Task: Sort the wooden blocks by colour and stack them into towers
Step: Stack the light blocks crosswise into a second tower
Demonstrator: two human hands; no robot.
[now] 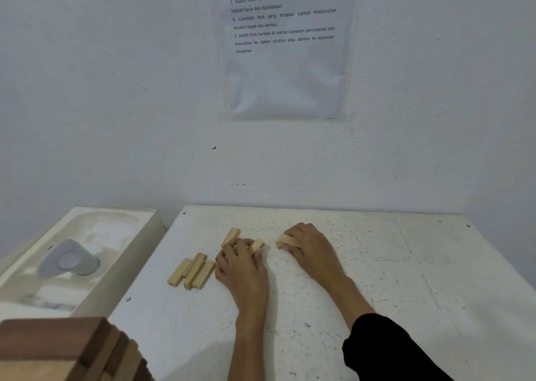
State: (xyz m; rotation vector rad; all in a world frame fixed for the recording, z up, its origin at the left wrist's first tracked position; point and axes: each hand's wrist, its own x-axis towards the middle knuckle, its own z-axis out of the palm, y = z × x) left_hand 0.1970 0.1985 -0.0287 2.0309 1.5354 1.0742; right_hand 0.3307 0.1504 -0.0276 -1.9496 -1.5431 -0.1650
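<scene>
Blocks (192, 271) beside left hand (242, 267), tray (87, 264) beyond

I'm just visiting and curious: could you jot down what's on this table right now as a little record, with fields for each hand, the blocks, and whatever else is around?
left hand: on the table, fingers around pale wooden blocks
right hand: fingers closed over a pale block
loose group: several pale blocks lying flat side by side, left of the hands
towers: none standing on the table yet
table: white, speckled
wall sheet: printed instructions
near left corner: blurred brown and pale wooden stack
far left: white tray, contents unclear
</scene>
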